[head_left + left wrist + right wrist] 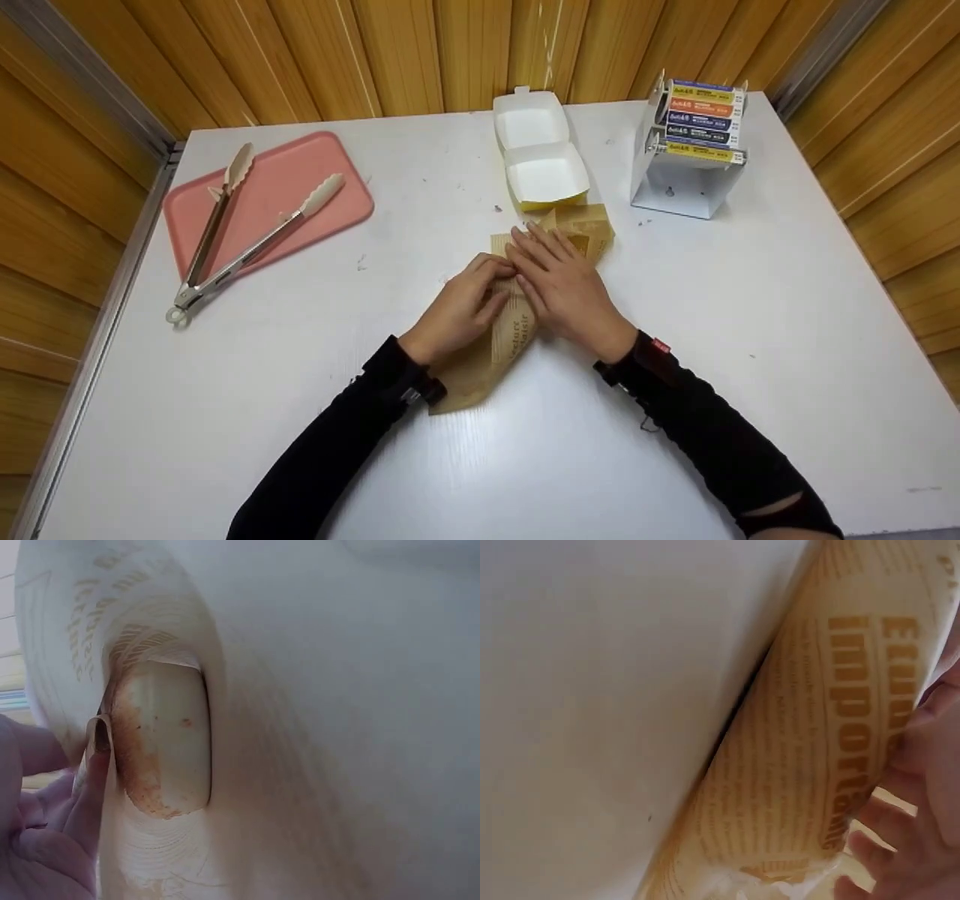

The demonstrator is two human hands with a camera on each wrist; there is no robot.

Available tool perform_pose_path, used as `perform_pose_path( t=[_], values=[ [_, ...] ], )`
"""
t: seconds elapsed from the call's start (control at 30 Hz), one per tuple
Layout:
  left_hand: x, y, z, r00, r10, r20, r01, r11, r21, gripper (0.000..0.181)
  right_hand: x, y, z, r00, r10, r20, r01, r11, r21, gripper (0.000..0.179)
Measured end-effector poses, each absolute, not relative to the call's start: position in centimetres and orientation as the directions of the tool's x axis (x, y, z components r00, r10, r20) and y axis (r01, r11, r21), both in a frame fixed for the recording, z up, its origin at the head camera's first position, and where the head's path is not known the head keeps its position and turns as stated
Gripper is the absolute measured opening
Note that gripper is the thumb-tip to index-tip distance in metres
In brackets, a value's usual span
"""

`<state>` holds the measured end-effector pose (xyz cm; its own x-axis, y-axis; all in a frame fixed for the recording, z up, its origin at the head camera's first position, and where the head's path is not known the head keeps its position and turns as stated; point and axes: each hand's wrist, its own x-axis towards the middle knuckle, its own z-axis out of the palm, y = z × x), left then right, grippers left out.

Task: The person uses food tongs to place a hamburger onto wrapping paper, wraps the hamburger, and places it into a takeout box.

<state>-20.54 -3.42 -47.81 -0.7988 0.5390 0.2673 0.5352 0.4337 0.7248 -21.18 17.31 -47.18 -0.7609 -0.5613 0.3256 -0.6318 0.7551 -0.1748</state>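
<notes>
Brown printed wrapping paper [514, 345] lies folded over on the white table in the head view. Inside its open fold, in the left wrist view, sits a pale bun [172, 742] with one browned side. My left hand [461, 307] has curled fingers and pinches the paper's edge beside the bun. On the other side, my right hand [574, 296] lies over the folded paper with its fingers stretched out, pressing on it. The bun is hidden from above by the paper and hands. Large printed letters show on the wrapping paper [810, 735] in the right wrist view.
An open carton [546, 171], white inside and yellow outside, stands just beyond the paper. At the left, metal tongs [251, 255] lie spread across a pink tray [315, 154]. A white rack [686, 187] with several small coloured boxes [701, 120] stands at the back right.
</notes>
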Motion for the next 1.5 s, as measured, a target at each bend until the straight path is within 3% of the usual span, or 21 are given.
perform_pose_path(
  t=[0.17, 0.3, 0.47, 0.67, 0.8, 0.9, 1.03, 1.13, 1.27, 1.5],
  values=[
    [-20.1, -3.6, -47.6, -0.825, 0.494, 0.274, 0.482, 0.363, 0.797, 0.037, -20.9, 17.2, -47.2, -0.815, -0.56, 0.149, -0.579, 0.773, -0.26, 0.053],
    [-20.3, -4.5, -47.0, -0.877, 0.396, 0.271, 0.451, 0.487, 0.748, 0.037, -21.2, 17.3, -47.3, -0.816, -0.569, 0.098, -0.573, 0.775, -0.266, 0.055],
    [-21.2, -5.9, -47.0, -0.937, 0.345, 0.057, 0.269, 0.606, 0.749, 0.049, -21.5, 17.4, -47.5, -0.819, -0.569, 0.073, -0.567, 0.782, -0.259, 0.057],
    [-21.5, -6.1, -47.5, -0.907, 0.415, -0.067, 0.216, 0.599, 0.771, 0.055, -21.5, 17.2, -47.5, -0.818, -0.573, 0.052, -0.566, 0.785, -0.253, 0.064],
    [-21.3, -5.9, -47.2, -0.902, 0.431, -0.028, 0.276, 0.624, 0.731, 0.049, -21.5, 17.2, -47.5, -0.813, -0.58, 0.041, -0.571, 0.784, -0.245, 0.068],
    [-20.9, -5.5, -46.8, -0.892, 0.439, 0.109, 0.409, 0.682, 0.606, 0.039, -21.4, 17.2, -47.4, -0.812, -0.582, 0.031, -0.571, 0.783, -0.247, 0.07],
    [-20.3, -4.7, -46.2, -0.793, 0.551, 0.258, 0.605, 0.663, 0.441, 0.036, -21.5, 17.2, -47.3, -0.819, -0.573, 0.018, -0.557, 0.789, -0.259, 0.073],
    [-19.8, -4.3, -46.1, -0.731, 0.644, 0.226, 0.67, 0.615, 0.415, 0.046, -21.7, 17.3, -47.3, -0.832, -0.554, -0.016, -0.529, 0.803, -0.273, 0.083],
    [-19.2, -4.1, -46.2, -0.711, 0.686, 0.154, 0.689, 0.638, 0.342, 0.06, -22.0, 17.5, -47.3, -0.839, -0.541, -0.053, -0.505, 0.812, -0.294, 0.09],
    [-18.7, -4.0, -46.3, -0.692, 0.709, 0.138, 0.718, 0.655, 0.235, 0.062, -22.5, 18.3, -47.4, -0.81, -0.585, -0.032, -0.554, 0.782, -0.286, 0.071]
  ],
)
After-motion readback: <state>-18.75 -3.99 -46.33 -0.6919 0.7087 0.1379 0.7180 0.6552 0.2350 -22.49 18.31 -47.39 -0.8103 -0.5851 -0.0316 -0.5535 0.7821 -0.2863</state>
